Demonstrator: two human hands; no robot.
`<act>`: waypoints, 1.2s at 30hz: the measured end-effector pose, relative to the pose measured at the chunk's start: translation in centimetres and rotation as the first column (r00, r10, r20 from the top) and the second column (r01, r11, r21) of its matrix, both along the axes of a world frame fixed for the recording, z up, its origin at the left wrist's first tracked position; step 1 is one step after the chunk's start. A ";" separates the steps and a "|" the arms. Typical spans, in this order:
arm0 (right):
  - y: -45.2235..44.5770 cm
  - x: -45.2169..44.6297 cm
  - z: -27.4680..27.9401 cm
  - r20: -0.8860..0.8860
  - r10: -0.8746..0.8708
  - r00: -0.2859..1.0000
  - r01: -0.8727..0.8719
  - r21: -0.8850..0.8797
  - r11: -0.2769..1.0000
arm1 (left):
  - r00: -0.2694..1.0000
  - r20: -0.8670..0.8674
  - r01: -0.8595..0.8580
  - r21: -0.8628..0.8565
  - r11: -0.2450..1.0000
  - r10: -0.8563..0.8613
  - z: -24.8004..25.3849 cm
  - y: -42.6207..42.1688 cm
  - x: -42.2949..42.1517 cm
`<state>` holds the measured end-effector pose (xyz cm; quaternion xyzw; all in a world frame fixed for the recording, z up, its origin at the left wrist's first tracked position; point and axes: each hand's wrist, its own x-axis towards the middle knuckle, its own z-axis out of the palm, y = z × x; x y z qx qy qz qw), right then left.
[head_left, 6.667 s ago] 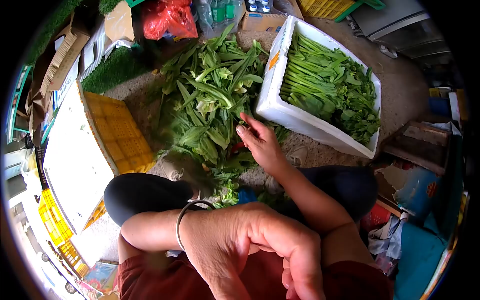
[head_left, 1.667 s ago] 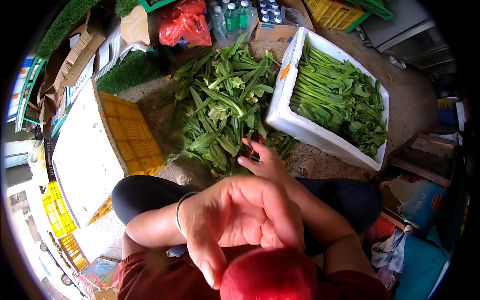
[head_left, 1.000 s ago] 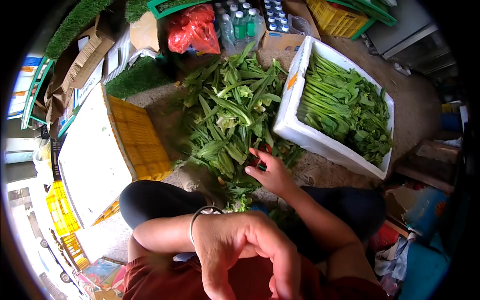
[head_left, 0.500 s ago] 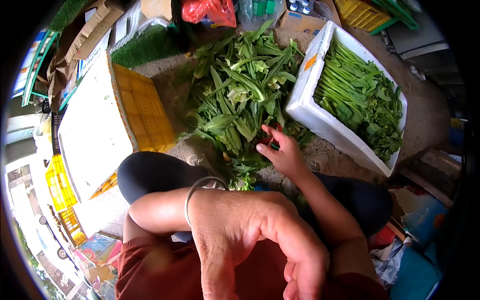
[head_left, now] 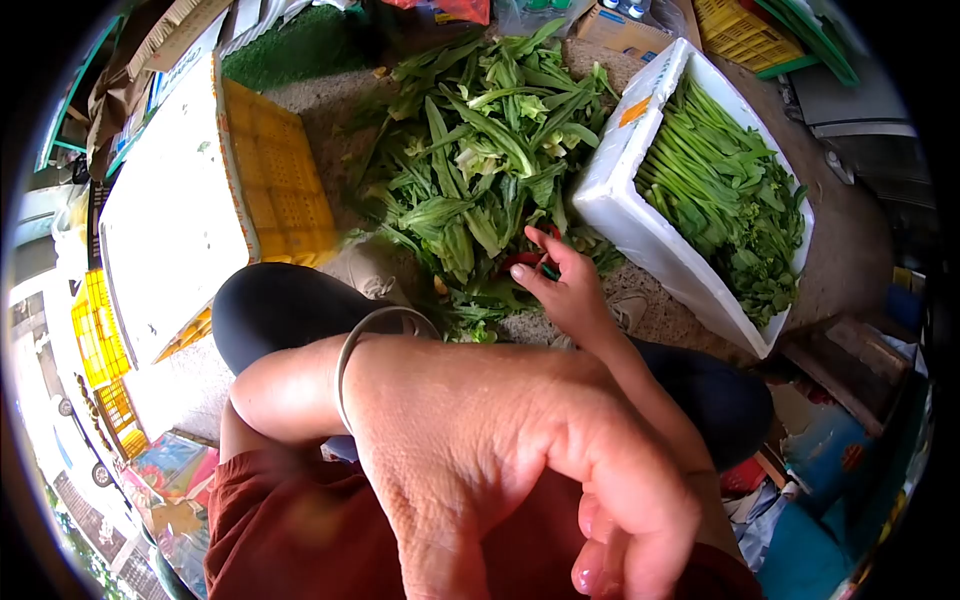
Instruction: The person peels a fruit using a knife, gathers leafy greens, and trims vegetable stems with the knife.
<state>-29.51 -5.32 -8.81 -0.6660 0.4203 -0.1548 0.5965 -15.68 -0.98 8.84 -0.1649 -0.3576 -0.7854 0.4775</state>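
Note:
My left hand [head_left: 510, 430], with a bangle [head_left: 347, 370] round its wrist, looms large and close to the camera. Its fingers are loosely bent and apart from the thumb, with nothing visible between them. Farther down, my right hand [head_left: 570, 290] has its thumb and fingers curled round a small red and dark green object [head_left: 545, 268]; most of it is hidden, so its kind is unclear. Just beyond that hand lies a heap of long-leaved green lettuce [head_left: 480, 165] on the ground.
To the right, a white foam box [head_left: 640, 215] holds bundled leafy greens [head_left: 725, 185]. A yellow crate [head_left: 280, 165] stands at left beside a bright white panel [head_left: 170, 210]. My knees [head_left: 290, 325] flank the heap. A cardboard box [head_left: 625, 35] with bottles is at the back.
The view has shifted slightly. My left hand appears larger and farther right and stays loosely bent. My right hand keeps its curl round the red and green object near the heap.

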 end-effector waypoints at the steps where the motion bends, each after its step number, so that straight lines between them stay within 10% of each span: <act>1: -0.1 0.0 0.0 0.001 0.006 1.000 -0.006 0.000 1.000 | 0.997 0.052 0.058 0.010 0.998 -0.058 0.2 -0.1 0.3; 7: 0.2 -0.2 -1.4 0.058 -0.012 0.998 0.012 0.007 1.000 | 0.993 -0.115 -0.009 -0.101 0.995 -0.003 -0.5 -0.8 -0.7; 16: -0.2 0.4 1.4 -0.022 0.028 0.999 -0.028 -0.032 0.999 | 0.989 -0.070 -0.102 0.308 0.946 0.130 -4.0 -1.5 0.7; 22: -0.3 0.0 -3.4 0.065 -0.008 0.998 0.010 -0.042 0.999 | 0.928 0.310 -0.342 0.493 0.800 0.205 -5.6 -2.5 2.0; 36: -0.2 0.0 -0.8 0.104 -0.011 0.995 0.030 -0.184 0.982 | 0.939 0.299 -0.316 0.557 0.768 0.170 -6.5 -2.8 1.9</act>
